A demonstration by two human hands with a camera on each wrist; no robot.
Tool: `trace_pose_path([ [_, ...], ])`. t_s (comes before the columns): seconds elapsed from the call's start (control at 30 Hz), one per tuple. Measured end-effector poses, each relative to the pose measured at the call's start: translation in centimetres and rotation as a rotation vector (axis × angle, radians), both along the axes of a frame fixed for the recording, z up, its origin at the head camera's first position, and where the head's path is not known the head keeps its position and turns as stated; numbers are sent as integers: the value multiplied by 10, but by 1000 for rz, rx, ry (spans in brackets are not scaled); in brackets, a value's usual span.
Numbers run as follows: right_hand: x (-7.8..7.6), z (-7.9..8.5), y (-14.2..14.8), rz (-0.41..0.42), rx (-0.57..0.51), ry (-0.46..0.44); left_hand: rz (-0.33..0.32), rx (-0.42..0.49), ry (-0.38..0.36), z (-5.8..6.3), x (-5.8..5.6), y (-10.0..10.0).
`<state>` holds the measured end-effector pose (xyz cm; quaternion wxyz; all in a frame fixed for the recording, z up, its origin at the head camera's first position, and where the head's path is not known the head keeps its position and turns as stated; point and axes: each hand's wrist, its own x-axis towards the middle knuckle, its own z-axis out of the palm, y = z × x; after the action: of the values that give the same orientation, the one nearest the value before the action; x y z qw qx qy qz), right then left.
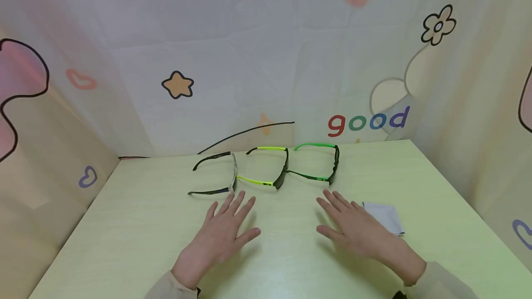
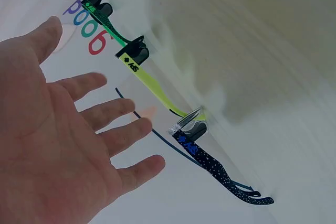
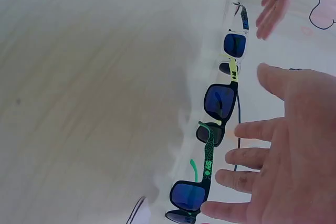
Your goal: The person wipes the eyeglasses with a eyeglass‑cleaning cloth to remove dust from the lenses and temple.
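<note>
Three pairs of sunglasses stand in a row on the pale table, temples unfolded. The leftmost pair (image 1: pixel 213 192) has a clear front and dark speckled temples with blue lettering. In the middle is a pair with yellow temples (image 2: pixel 149 83) and a black front. The rightmost pair (image 3: pixel 208 163) has a black front and green-and-black temples. My left hand (image 1: pixel 222 231) is held palm down, fingers spread, just in front of the leftmost pair. My right hand (image 1: pixel 361 230) is likewise spread, in front of the rightmost pair. Neither hand holds anything.
A folded grey cloth (image 1: pixel 386 218) lies on the table (image 1: pixel 124 225), partly behind my right hand. A printed curtain (image 1: pixel 266 59) hangs along the back and both sides of the table.
</note>
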<state>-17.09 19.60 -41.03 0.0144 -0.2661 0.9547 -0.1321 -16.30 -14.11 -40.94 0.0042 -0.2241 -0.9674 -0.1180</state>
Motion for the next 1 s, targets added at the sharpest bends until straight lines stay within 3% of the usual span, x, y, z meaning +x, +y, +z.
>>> trace_pose_path([
  [0.3,-3,3,1,32,28,83,-53,-1,38,2,-2,-1],
  [0.67,-5,4,14,-75,13,53,-73,-27,55,4,-4,0],
  [1.0,-10,10,39,-150,72,54,-82,-34,62,4,-6,1],
])
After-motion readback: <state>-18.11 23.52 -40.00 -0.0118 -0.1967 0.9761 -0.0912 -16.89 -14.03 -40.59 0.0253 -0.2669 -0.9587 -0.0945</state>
